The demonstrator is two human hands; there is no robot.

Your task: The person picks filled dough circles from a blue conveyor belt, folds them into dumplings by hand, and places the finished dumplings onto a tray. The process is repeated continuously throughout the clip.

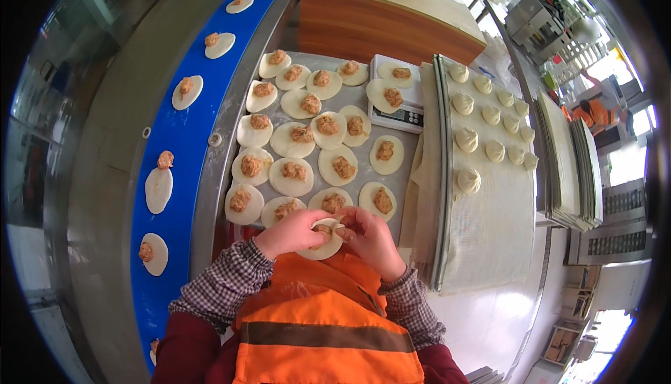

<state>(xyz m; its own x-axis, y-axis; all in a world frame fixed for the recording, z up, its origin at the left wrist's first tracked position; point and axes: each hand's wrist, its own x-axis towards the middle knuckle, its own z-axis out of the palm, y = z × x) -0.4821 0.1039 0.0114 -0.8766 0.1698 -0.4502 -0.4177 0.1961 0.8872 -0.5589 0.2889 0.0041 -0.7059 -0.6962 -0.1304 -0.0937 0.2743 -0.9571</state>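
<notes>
Gently, with your left hand (288, 234) gripping and right hand (370, 238) pinching the round dough wrapper (318, 251) at the grey worktop's (363, 174) six o'clock, fold small, even pleats, tucking the filling (322, 229) inward.

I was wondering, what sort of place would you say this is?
Probably a commercial kitchen or food workshop: a blue conveyor belt carries dough rounds with filling, many more lie on a gray tabletop, and pleated buns sit in rows on a pale tray.
</notes>
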